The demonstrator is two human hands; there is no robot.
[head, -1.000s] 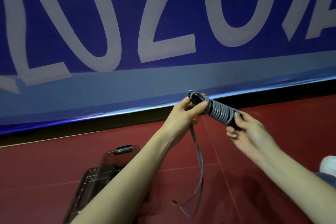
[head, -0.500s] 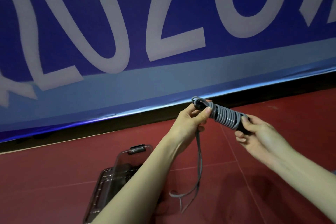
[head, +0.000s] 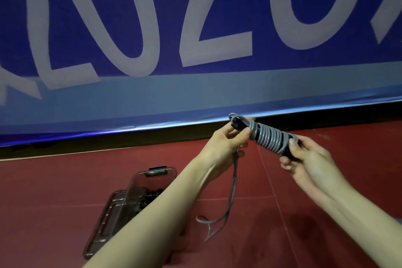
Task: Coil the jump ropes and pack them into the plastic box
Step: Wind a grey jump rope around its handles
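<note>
Rope [head: 268, 137] coiled round handles, pinched between left hand [head: 228, 141] and right hand [head: 309, 163].

Smooth grey plastic-coated jump rope [head: 268, 138], clear smoky plastic box [head: 139, 189] — glossy banner [head: 195, 93], matt red floor [head: 65, 180]

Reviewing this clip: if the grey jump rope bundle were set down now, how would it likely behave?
The grey jump rope is probably floppy: its free end hangs limp below the left hand. The turns likely spring loose if released, since both the left and the right hand pinch its ends. It looks light, held by the fingers only.
</note>
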